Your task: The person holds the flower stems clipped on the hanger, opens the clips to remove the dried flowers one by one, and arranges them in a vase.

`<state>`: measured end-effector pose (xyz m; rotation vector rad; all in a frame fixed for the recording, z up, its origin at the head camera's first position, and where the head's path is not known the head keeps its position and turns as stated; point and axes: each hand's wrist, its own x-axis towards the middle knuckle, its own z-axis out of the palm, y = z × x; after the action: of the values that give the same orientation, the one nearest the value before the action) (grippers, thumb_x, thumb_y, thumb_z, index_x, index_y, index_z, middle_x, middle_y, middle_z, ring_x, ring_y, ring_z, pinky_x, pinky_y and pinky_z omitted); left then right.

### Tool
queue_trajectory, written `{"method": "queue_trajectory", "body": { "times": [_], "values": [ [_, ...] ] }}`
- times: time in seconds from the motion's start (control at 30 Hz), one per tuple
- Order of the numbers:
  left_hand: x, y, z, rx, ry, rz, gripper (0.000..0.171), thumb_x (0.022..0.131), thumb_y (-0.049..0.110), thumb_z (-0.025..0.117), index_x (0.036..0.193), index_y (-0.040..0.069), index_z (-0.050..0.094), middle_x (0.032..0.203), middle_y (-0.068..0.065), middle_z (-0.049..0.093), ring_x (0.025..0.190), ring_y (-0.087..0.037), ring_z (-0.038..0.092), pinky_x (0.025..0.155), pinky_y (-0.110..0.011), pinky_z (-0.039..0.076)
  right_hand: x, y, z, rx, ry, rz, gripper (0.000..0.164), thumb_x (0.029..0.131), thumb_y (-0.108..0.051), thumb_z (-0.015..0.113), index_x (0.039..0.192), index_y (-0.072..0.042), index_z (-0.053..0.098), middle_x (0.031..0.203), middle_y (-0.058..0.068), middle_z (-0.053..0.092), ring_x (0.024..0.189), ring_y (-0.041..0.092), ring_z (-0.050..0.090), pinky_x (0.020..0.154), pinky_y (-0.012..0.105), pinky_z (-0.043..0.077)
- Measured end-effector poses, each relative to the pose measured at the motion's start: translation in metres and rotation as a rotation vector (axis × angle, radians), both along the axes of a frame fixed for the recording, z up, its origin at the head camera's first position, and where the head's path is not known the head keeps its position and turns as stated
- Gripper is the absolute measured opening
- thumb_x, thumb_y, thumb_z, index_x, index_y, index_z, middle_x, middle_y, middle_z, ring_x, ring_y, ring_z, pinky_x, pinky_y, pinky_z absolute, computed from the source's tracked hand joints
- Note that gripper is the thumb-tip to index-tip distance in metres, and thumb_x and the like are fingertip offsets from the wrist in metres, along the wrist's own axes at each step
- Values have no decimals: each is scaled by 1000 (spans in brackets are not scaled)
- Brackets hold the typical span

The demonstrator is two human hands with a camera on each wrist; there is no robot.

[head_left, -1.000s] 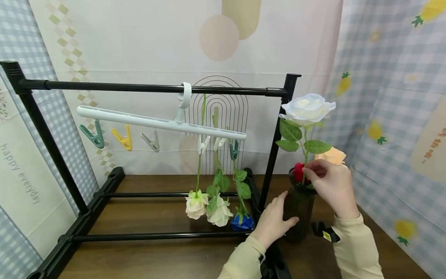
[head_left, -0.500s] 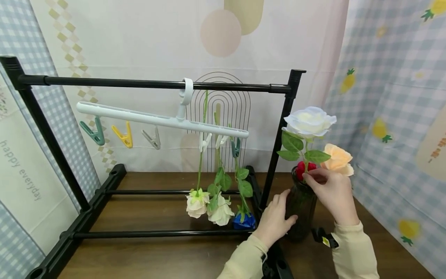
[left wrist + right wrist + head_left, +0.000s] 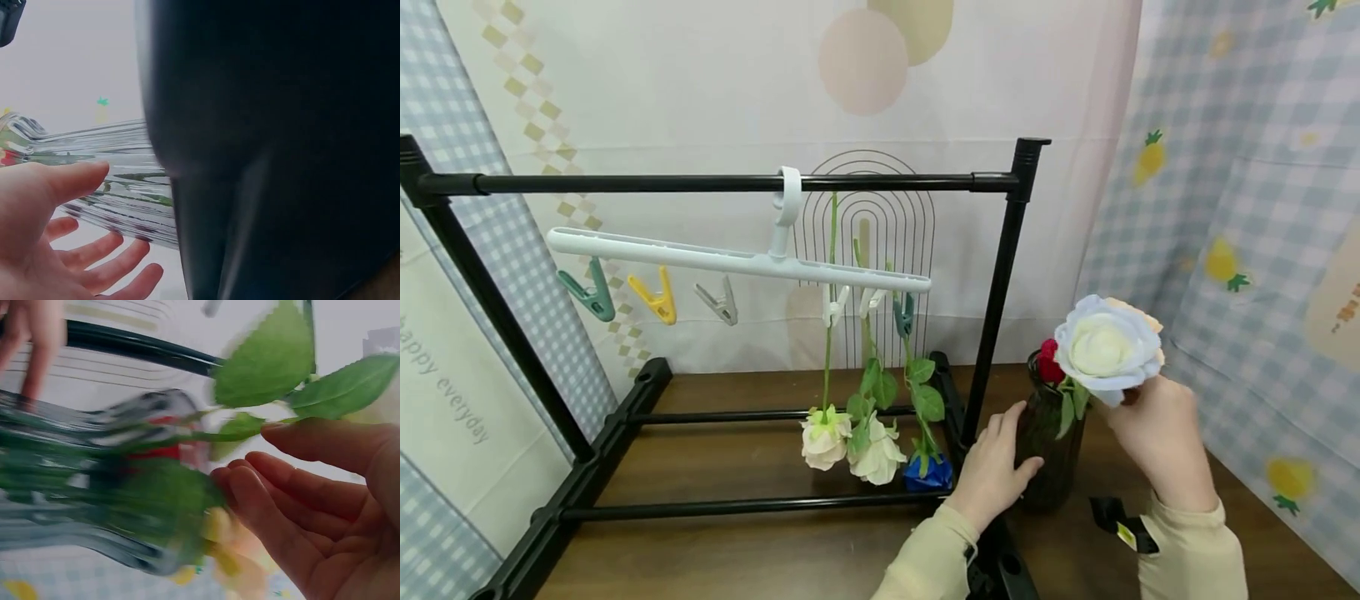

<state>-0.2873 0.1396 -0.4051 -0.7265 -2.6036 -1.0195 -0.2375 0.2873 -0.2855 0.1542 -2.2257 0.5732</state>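
A ribbed glass vase (image 3: 1047, 462) stands on the right of the wooden table, holding a red flower (image 3: 1048, 363) and a peach rose (image 3: 244, 562). Above its mouth a pale blue-white rose (image 3: 1101, 348) leans to the right, its stem (image 3: 231, 433) down in the vase. My right hand (image 3: 1159, 433) is behind that bloom; in the right wrist view its thumb tip touches the stem below the leaves (image 3: 265, 362), the fingers apart from the thumb. My left hand (image 3: 991, 471) has its fingers extended along the vase's left side, thumb toward the front.
A black rack (image 3: 700, 184) fills the left and middle. From it hangs a pale hanger (image 3: 730, 262) with several clips. Two cream roses (image 3: 875, 454) and a blue rose (image 3: 928, 472) hang upside down from it. The rack's right post (image 3: 1000, 283) stands close to the vase.
The pale blue-white rose has sunk lower and tipped over to the right. My right hand has shifted right from the vase mouth, its pinch loosened. The left hand stays at the vase.
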Motion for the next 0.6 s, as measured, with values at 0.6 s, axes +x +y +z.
{"method": "queue_trajectory", "body": {
  "times": [0.6],
  "values": [
    [0, -1, 0, -39, -2, -4, 69, 93, 32, 64, 151, 19, 29, 133, -3, 54, 111, -16, 60, 85, -26, 53, -4, -2, -4, 80, -389, 246, 15, 89, -20, 70, 87, -5, 68, 73, 3, 69, 57, 3, 58, 52, 23, 45]
  ]
}}
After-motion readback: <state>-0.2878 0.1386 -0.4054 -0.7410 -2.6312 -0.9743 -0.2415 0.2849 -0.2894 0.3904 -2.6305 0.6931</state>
